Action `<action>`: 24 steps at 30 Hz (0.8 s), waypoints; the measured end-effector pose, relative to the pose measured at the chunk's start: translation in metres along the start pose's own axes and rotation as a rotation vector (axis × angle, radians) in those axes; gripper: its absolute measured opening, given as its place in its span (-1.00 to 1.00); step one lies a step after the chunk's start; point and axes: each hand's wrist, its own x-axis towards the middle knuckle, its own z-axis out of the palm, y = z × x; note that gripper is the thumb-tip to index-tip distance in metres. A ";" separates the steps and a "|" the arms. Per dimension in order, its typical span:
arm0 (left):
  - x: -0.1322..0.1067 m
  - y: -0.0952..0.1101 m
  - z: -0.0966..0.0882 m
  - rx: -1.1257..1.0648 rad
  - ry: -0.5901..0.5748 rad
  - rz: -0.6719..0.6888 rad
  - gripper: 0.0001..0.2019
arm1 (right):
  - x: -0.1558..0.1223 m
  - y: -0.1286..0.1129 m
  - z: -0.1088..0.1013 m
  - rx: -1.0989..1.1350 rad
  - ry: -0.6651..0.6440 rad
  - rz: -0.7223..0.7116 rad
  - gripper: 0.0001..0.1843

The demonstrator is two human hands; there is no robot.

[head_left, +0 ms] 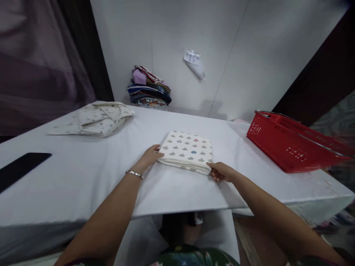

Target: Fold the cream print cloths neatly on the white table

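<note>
White folded cloth with grey prints (184,148) sat at dial centre on the white-draped table (111,184). Left hand (151,155) pinched its 8 o'clock corner, right hand (221,171) its 4 o'clock corner. Main risk: layers fanning out if the hands pulled unevenly. Red perforated plastic basket (273,142) stood at 3 o'clock; contents, if any, couldn't be made out.

The folded cloth (185,148) looks matt, the bracelet (134,173) (metal) shiny.
</note>
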 end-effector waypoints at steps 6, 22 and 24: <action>0.001 -0.001 0.000 -0.031 0.000 -0.002 -0.42 | 0.009 0.004 -0.004 0.165 -0.127 -0.024 -0.65; -0.015 0.004 0.000 0.077 -0.248 -0.007 -0.25 | 0.000 -0.007 -0.024 -0.532 0.394 -0.329 -0.72; -0.014 0.003 0.000 0.093 -0.254 -0.007 -0.24 | -0.002 -0.025 -0.016 -0.632 0.559 -0.555 -0.71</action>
